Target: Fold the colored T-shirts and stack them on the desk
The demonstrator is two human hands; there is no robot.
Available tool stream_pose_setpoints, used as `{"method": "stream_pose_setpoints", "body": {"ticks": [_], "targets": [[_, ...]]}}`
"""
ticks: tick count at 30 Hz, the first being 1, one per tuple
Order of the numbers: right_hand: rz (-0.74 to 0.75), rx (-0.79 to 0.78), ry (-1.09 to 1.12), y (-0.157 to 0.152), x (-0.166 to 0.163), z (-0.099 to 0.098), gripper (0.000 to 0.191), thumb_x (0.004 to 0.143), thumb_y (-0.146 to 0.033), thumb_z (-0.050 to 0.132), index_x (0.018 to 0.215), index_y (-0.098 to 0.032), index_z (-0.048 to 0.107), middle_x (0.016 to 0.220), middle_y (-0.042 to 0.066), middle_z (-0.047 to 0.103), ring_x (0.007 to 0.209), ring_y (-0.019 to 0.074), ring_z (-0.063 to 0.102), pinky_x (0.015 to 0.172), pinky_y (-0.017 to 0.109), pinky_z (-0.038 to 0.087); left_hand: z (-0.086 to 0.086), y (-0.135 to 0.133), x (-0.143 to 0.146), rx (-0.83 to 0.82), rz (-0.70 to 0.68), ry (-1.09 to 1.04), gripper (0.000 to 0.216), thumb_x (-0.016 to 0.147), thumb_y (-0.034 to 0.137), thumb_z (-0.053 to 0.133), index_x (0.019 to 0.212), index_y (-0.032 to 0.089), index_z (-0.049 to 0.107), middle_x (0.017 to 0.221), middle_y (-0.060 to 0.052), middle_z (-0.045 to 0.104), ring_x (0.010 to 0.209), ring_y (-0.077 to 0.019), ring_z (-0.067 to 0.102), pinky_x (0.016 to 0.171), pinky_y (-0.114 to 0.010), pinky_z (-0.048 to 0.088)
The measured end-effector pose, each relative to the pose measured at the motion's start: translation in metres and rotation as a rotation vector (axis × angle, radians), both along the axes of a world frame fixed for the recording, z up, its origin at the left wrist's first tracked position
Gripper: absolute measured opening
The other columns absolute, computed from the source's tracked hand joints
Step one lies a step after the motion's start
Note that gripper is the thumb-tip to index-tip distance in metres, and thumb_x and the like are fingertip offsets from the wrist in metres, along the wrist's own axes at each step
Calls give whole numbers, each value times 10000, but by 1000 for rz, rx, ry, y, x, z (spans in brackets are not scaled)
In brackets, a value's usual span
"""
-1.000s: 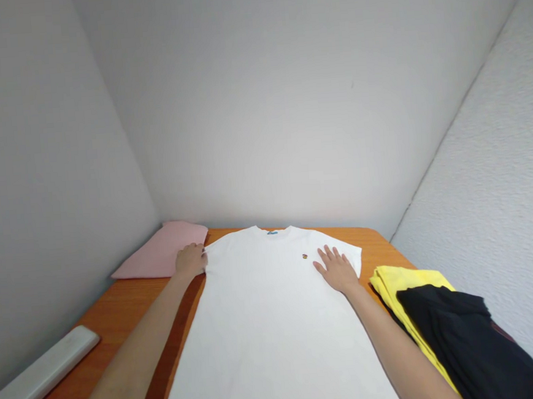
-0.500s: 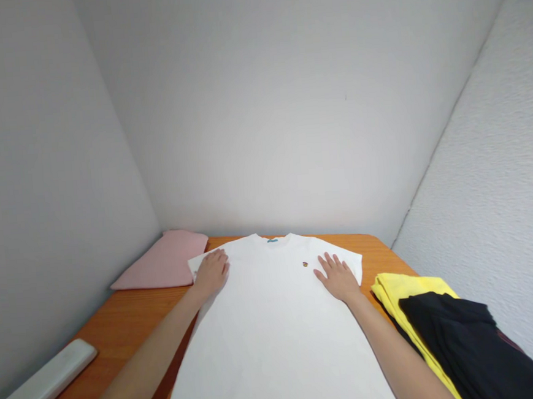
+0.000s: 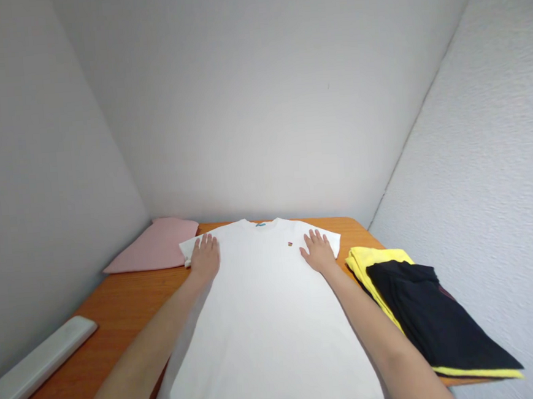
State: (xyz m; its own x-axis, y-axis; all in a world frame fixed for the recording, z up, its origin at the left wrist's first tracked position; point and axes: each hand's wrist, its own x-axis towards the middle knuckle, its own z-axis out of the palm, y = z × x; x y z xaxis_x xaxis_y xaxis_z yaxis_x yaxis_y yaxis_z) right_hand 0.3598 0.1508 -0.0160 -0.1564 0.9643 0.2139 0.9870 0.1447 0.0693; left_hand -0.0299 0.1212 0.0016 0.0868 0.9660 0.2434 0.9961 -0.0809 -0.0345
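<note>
A white T-shirt [image 3: 269, 322] lies spread face up, its neckline toward the back wall and its hem toward me. It has short sleeves, a small emblem on the chest and a bluish label inside the collar. My left hand [image 3: 205, 258] rests flat on the shirt near the left sleeve, fingers stretched out. On the other side my right hand [image 3: 318, 251] lies flat by the right sleeve, beside the emblem, with its fingers spread. Neither hand grips the cloth.
The shirt lies on a wooden table [image 3: 135, 290] set against walls. A pink, flat cushion-like item [image 3: 155, 248] sits at the back left. A long white object [image 3: 40, 368] lies along the left edge. Folded black [image 3: 432, 315] and yellow clothes [image 3: 372, 256] are stacked at the right.
The view has shifted, so the shirt's hem and the whole clothes stack now show. My left hand has turned, its fingers now pointing more straight ahead. Both hands stay on the shirt.
</note>
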Motion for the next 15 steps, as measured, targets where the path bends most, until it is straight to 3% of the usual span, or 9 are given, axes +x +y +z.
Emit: {"method": "stream_pose_setpoints", "body": {"ticks": [5,11,15], "targets": [[180,137,25,-22,-37,12,559,960,-324,405,1465,-85,383,1586,152,196,1481,281,66,1187,485,28,-1,-29,46,21,-77,-20,540,989,335,247,1447,99,409,1574,-146,293,1485,-265,161,1199,-490,90],[315,-40,194,-56,-123,-6,617,1018,-453,230,1494,-71,323,1569,162,247,1465,284,167,1172,472,158,-18,-46,94,-56,-143,-48,548,990,375,262,1461,130,399,1558,-119,331,1456,-259,263,1164,-474,242],[350,-110,208,-66,-140,-11,634,1017,-481,187,1516,-101,281,1584,126,204,1472,259,143,1180,466,142,-27,-48,99,-85,-152,-51,562,992,348,242,1488,103,341,1576,-123,279,1461,-252,249,1169,-458,235]]}}
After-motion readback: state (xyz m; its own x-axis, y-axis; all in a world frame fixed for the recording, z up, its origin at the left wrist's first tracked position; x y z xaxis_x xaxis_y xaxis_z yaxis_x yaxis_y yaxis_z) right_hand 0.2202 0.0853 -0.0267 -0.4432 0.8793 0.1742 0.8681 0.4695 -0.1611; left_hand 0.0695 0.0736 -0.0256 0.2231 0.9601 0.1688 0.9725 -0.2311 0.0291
